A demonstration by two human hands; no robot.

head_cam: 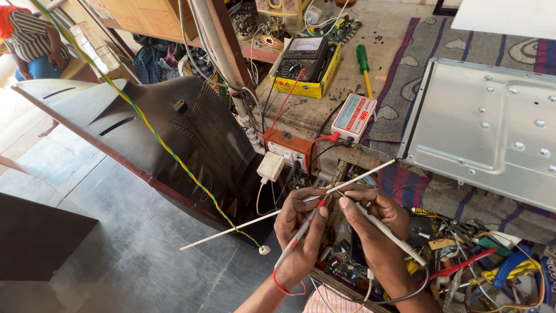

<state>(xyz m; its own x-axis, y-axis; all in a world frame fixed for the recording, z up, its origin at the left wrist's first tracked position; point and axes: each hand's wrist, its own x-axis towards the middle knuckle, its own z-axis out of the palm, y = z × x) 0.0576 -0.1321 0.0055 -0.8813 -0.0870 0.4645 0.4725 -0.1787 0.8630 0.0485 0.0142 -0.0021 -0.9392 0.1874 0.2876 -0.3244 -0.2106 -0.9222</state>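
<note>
A long thin white strip (pixel 249 223) runs diagonally from lower left to upper right across the middle. My left hand (pixel 301 232) pinches it and also holds a red-tipped test probe (pixel 298 239) against it. Close beside it, my right hand (pixel 370 217) holds a white probe (pixel 387 235) with its tip touching the strip near my left fingers. Red and black leads run up to a small white tester box (pixel 354 117) with a lit red display.
A silver metal panel (pixel 486 127) lies on a patterned cloth at right. A yellow-cased multimeter (pixel 306 62), a green screwdriver (pixel 364 65) and an orange power strip (pixel 286 148) sit on the bench. A black television back cover (pixel 174 133) leans at left. Tangled wires and parts fill the lower right. A person sits far upper left.
</note>
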